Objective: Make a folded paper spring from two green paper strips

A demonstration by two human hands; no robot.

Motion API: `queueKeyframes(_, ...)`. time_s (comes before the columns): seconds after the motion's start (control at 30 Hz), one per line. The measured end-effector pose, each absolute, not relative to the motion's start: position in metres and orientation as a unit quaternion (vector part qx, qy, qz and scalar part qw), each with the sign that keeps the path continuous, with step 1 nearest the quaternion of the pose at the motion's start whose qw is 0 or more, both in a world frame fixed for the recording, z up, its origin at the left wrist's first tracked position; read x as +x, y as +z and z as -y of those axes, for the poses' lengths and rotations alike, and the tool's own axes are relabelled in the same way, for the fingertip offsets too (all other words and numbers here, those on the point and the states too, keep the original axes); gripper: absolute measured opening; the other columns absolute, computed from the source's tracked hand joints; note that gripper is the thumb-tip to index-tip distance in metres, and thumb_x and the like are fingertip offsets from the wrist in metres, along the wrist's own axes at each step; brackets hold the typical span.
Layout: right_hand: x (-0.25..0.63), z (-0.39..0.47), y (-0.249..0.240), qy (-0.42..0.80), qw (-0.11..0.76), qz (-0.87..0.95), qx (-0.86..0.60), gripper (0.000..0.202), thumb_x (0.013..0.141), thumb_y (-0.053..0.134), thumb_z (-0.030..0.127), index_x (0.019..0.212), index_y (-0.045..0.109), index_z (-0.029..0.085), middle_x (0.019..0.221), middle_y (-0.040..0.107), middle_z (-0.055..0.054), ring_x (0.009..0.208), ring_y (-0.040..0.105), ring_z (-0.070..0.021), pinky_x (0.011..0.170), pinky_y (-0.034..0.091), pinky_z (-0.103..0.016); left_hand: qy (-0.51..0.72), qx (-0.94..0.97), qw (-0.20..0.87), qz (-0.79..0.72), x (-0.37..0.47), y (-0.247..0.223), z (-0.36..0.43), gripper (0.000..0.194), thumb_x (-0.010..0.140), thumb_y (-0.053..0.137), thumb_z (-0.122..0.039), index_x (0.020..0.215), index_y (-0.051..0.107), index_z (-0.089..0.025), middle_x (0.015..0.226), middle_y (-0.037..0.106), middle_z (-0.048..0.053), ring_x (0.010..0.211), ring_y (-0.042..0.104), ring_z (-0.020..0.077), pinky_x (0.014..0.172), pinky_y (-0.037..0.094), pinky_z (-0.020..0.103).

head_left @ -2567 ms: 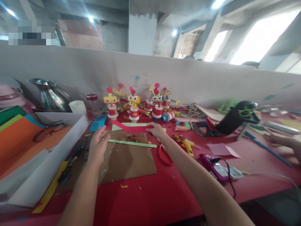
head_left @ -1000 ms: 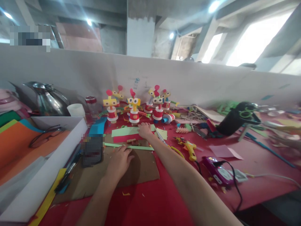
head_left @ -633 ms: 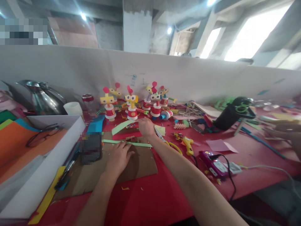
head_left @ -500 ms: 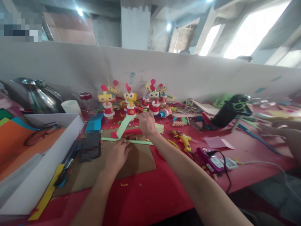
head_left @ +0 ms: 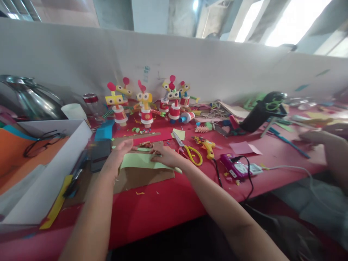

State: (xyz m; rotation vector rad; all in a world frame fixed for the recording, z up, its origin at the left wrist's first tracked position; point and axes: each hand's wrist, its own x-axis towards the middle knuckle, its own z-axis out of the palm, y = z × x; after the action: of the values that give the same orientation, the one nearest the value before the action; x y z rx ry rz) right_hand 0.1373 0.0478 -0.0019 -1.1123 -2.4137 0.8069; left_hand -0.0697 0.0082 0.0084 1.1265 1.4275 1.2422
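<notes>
A wide pale green paper strip (head_left: 141,161) curves above the brown cardboard (head_left: 130,181). My right hand (head_left: 164,156) pinches its upper edge right of the middle. At the strip's left end is my left hand (head_left: 119,156), fingers stretched out and pointing up; its thumb is mostly hidden. Behind the strip lie a narrow green paper strip (head_left: 144,149), a striped paper spring (head_left: 146,144) and a red paper strip (head_left: 154,137). Scissors with yellow handles (head_left: 194,156) rest just right of my right hand.
Several paper-cup figures (head_left: 146,116) stand at the back. Left are a white box (head_left: 43,195), a phone (head_left: 100,154) and a steel jug (head_left: 35,99). Right are a yellow glue gun (head_left: 208,146), a purple power strip (head_left: 235,168) and another person's hand (head_left: 315,137).
My right hand has come nearer, bringing the wide green strip in front of the narrow one. My left hand has moved up and left off the narrow strip. The scissors are now uncovered.
</notes>
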Motion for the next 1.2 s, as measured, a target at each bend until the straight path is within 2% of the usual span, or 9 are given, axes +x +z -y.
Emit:
queueKeyframes(0.07,0.134,-0.045,-0.005,0.278,0.167,0.860,-0.395,0.025,0.077,0.067,0.026,0.101,0.064,0.023,0.092,0.068,-0.002,0.086,0.061,-0.0177,0.068,0.041,-0.024,0.409,0.526,0.427,-0.611,-0.077,0.004,-0.009,0.055,0.061,0.072,-0.040,0.111,0.061,-0.020,0.087,0.070,0.007,0.076,0.065,0.0221,0.068,0.047,0.032)
queueKeyframes(0.17,0.136,-0.043,-0.005,0.227,0.134,0.860,-0.438,0.032,0.076,0.068,0.032,0.107,0.063,0.025,0.098,0.068,-0.004,0.091,0.062,-0.0225,0.068,0.042,-0.027,0.266,0.611,0.305,-0.681,-0.094,-0.007,-0.012,0.029,0.061,0.064,-0.022,0.090,0.070,-0.022,0.072,0.069,0.004,0.073,0.064,0.0228,0.065,0.043,0.030)
queueKeyframes(0.3,0.153,-0.032,-0.001,0.135,0.123,0.851,-0.493,0.038,0.078,0.067,0.027,0.115,0.059,0.026,0.105,0.066,-0.006,0.099,0.059,-0.0241,0.079,0.042,-0.032,0.197,0.655,0.196,-0.703,-0.113,-0.015,-0.012,0.025,0.062,0.058,-0.018,0.081,0.071,-0.027,0.074,0.070,0.003,0.073,0.065,0.0231,0.062,0.042,0.029)
queueKeyframes(0.43,0.175,-0.005,-0.002,0.049,0.198,0.866,-0.456,0.035,0.079,0.061,0.021,0.114,0.061,0.024,0.123,0.057,-0.008,0.116,0.045,-0.0253,0.096,0.036,-0.038,0.188,0.660,0.169,-0.708,-0.117,-0.016,-0.009,0.025,0.063,0.057,-0.018,0.080,0.071,-0.029,0.076,0.071,0.002,0.071,0.064,0.0226,0.062,0.043,0.029)
queueKeyframes(0.5,0.182,0.007,-0.005,0.050,0.212,0.881,-0.420,0.043,0.078,0.057,0.014,0.119,0.059,0.025,0.132,0.050,-0.006,0.122,0.040,-0.0243,0.100,0.034,-0.039,0.182,0.663,0.174,-0.705,-0.117,-0.016,-0.009,0.023,0.064,0.056,-0.019,0.077,0.072,-0.029,0.076,0.070,0.002,0.071,0.064,0.0224,0.064,0.043,0.029)
queueKeyframes(0.6,0.187,0.015,-0.011,0.067,0.216,0.893,-0.388,0.050,0.074,0.056,0.010,0.121,0.057,0.026,0.133,0.050,-0.005,0.126,0.037,-0.0242,0.103,0.033,-0.040,0.186,0.669,0.197,-0.692,-0.118,-0.015,-0.009,0.023,0.064,0.055,-0.021,0.076,0.073,-0.028,0.078,0.071,0.002,0.076,0.065,0.0219,0.066,0.044,0.028)
queueKeyframes(0.83,0.180,0.005,-0.030,0.085,0.250,0.897,-0.353,0.038,0.078,0.059,0.017,0.116,0.062,0.020,0.127,0.058,-0.010,0.122,0.047,-0.0248,0.101,0.040,-0.042,0.127,0.632,0.275,-0.713,-0.120,0.001,-0.004,0.029,0.057,0.062,-0.032,0.082,0.074,-0.022,0.086,0.073,0.005,0.086,0.065,0.0248,0.068,0.046,0.026)
queueKeyframes(1.07,0.177,0.005,-0.030,0.061,0.262,0.899,-0.344,0.051,0.074,0.061,0.013,0.124,0.056,0.022,0.134,0.052,-0.008,0.127,0.041,-0.0265,0.103,0.037,-0.044,0.185,0.627,0.401,-0.642,-0.114,0.022,0.008,0.035,0.059,0.060,-0.033,0.089,0.072,-0.022,0.096,0.073,0.002,0.094,0.063,0.0240,0.083,0.046,0.030)
queueKeyframes(1.2,0.181,0.004,-0.031,0.021,0.272,0.901,-0.336,0.033,0.078,0.058,0.009,0.106,0.066,0.024,0.114,0.064,-0.006,0.109,0.051,-0.0250,0.091,0.041,-0.042,0.135,0.668,0.399,-0.613,-0.114,0.014,0.005,0.034,0.059,0.057,-0.028,0.090,0.071,-0.022,0.093,0.071,0.003,0.092,0.062,0.0222,0.081,0.046,0.029)
